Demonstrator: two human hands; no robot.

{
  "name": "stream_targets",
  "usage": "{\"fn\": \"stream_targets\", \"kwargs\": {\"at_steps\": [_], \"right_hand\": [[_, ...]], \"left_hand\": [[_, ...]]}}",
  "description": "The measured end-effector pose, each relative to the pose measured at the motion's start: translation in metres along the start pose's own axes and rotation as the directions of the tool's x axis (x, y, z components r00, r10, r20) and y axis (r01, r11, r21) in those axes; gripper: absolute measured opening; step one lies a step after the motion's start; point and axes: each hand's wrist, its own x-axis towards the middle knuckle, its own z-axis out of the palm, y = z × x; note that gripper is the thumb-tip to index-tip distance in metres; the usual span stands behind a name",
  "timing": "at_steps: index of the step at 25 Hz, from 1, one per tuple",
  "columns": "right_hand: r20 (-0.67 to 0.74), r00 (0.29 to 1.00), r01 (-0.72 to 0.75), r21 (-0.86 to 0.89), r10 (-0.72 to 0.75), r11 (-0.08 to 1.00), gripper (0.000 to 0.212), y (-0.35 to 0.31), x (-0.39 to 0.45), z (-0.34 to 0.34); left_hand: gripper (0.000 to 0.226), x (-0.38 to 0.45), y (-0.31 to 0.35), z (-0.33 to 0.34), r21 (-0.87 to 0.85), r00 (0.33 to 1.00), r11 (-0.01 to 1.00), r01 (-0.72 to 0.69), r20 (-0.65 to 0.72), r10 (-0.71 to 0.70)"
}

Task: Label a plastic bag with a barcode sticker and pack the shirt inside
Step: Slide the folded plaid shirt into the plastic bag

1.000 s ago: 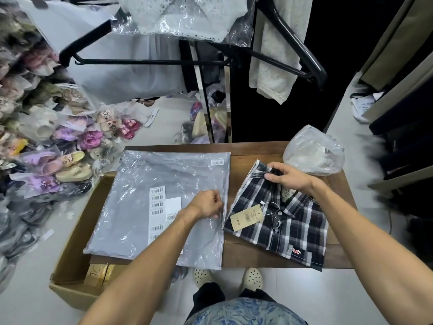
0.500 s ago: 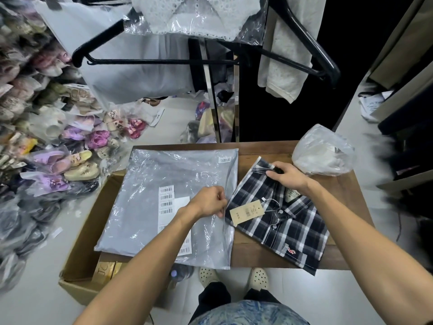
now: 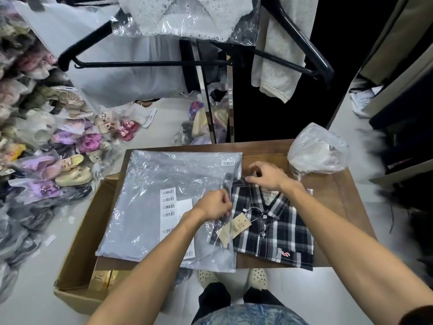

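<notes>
The plastic bag (image 3: 164,207) lies flat on the desk (image 3: 332,191), its left part overhanging a cardboard box (image 3: 77,245). A barcode sticker (image 3: 228,162) is seen at the bag's far right corner, so the labelling step is judged done. A sheet of further barcode labels (image 3: 171,207) shows within the bag's outline; whether it lies in or under the film cannot be told.

The shirt (image 3: 271,228), a folded dark plaid garment with a paper hang tag (image 3: 239,225), rests on the desk just right of the bag. Its left edge and far corner are already overlapped by the bag's open right edge.

The left hand (image 3: 214,205) is closed, its fingers (image 3: 226,202) pinching the film at the bag mouth. The right hand (image 3: 267,175) is curled over the far end of the shirt beside the collar, its fingers gripping the fabric there.

The film is judged thin, light and slippery; it is expected to collapse unless the mouth is held apart. The shirt is judged soft and light, liable to unfold if lifted by one corner. A hold at the folded far edge is advised, with the garment slid flat along the desk. The hang tag may catch on the bag edge.
</notes>
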Motion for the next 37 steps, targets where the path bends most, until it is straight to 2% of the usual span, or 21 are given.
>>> {"fn": "stream_targets", "kwargs": {"at_steps": [2,6,10,15,21,24,27,28,30,32,33,35,37], "right_hand": [[0.028,0.995,-0.094,-0.115,0.097,0.989,0.067,0.023,-0.01,-0.014],[0.111,0.971,-0.21,-0.019,0.21,0.978,0.076,0.069,-0.027,-0.033],[0.223,0.956,-0.218,0.109,0.19,0.97,0.072,0.077,-0.032,-0.032],[0.174,0.981,-0.144,0.389,0.081,0.91,0.039,0.052,-0.028,-0.016],[0.093,0.994,-0.088,0.456,0.051,0.886,0.032,0.015,-0.006,-0.002],[0.046,0.997,-0.07,0.4,0.056,0.914,0.028,0.004,0.005,0.004],[0.03,0.997,-0.075,0.254,0.069,0.964,0.026,-0.003,0.01,0.007],[0.053,0.995,-0.088,0.177,0.08,0.98,0.033,-0.003,0.01,0.004],[0.155,0.978,-0.144,0.022,0.139,0.989,0.061,0.006,0.01,-0.007],[0.301,0.93,-0.209,-0.041,0.212,0.977,0.085,0.025,0.011,-0.021],[0.369,0.902,-0.236,-0.013,0.224,0.972,0.082,0.038,0.009,-0.025],[0.44,0.885,-0.252,0.18,0.151,0.951,0.068,0.057,0.002,-0.03],[0.366,0.928,-0.229,0.419,0.067,0.879,0.049,0.064,-0.003,-0.024]], "left_hand": [[0.008,0.002,-0.003,0.002,-0.015,1.0,1.0,-0.003,0.005,0.003],[0.006,0.003,-0.008,0.005,-0.102,1.0,0.995,-0.008,0.011,0.009],[0.008,0.005,-0.014,0.009,-0.165,1.0,0.986,-0.002,0.018,0.005],[0.01,0.008,-0.016,0.01,-0.131,0.999,0.991,-0.026,0.038,0.031],[0.011,0.015,-0.023,0.015,-0.267,0.994,0.963,-0.026,0.094,0.052],[0.012,0.016,-0.024,0.013,-0.329,0.994,0.944,-0.013,0.101,0.049],[0.01,0.015,-0.025,0.012,-0.357,0.992,0.934,-0.013,0.112,0.057],[0.009,0.015,-0.027,0.012,-0.359,0.993,0.933,-0.012,0.108,0.055],[0.008,0.015,-0.031,0.013,-0.379,0.995,0.925,-0.007,0.091,0.045],[0.007,0.015,-0.035,0.014,-0.412,0.996,0.911,0.002,0.084,0.036],[0.007,0.015,-0.036,0.015,-0.422,0.996,0.907,0.007,0.086,0.032],[0.007,0.014,-0.036,0.014,-0.436,0.995,0.9,0.019,0.094,0.025],[0.008,0.016,-0.035,0.013,-0.449,0.995,0.893,0.021,0.101,0.027]]}}
